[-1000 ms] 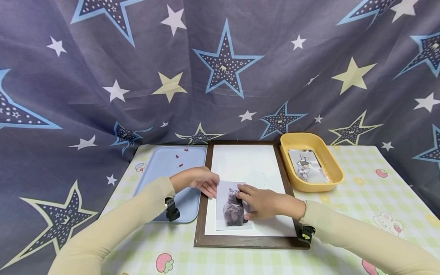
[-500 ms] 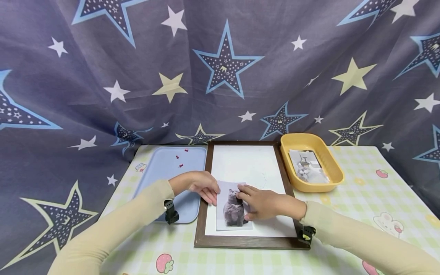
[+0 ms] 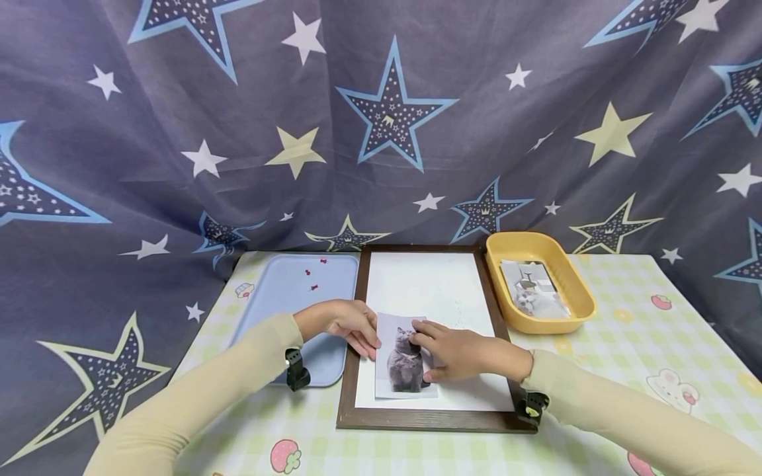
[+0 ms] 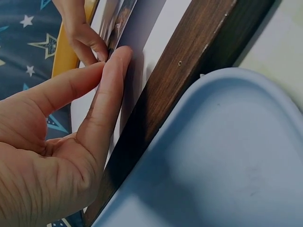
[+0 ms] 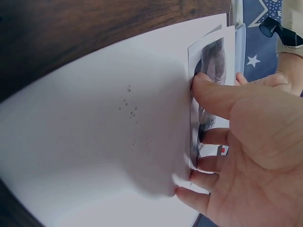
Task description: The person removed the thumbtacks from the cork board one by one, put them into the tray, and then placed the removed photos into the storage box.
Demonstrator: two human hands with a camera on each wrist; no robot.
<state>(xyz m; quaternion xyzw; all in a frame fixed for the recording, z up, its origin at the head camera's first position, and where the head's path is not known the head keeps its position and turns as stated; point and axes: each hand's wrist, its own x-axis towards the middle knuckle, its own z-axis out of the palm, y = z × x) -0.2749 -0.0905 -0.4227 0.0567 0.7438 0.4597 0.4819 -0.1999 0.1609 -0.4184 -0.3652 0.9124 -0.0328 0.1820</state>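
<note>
A cat photo [image 3: 405,363] lies on the white board [image 3: 428,284] inside a dark wooden frame [image 3: 437,420], near its lower left. My left hand [image 3: 352,326] reaches in over the frame's left side. Its thumb and forefinger meet at the photo's left edge and pinch it, as the left wrist view shows closer up. My right hand [image 3: 458,354] rests on the photo's right side with fingers spread; in the right wrist view its thumb and fingertips touch the photo and the board beside it. The fingers cover part of the cat's head.
A blue tray [image 3: 274,297] with several red push pins [image 3: 313,287] stands left of the frame. At right is a yellow basket [image 3: 538,325] holding more photos [image 3: 536,294]. A checked cloth [image 3: 631,344] covers the table; a star-patterned curtain [image 3: 238,132] hangs behind.
My left hand has moved slightly down along the photo's left edge, and its thumb and forefinger have come together there. The right hand stays in place on the photo.
</note>
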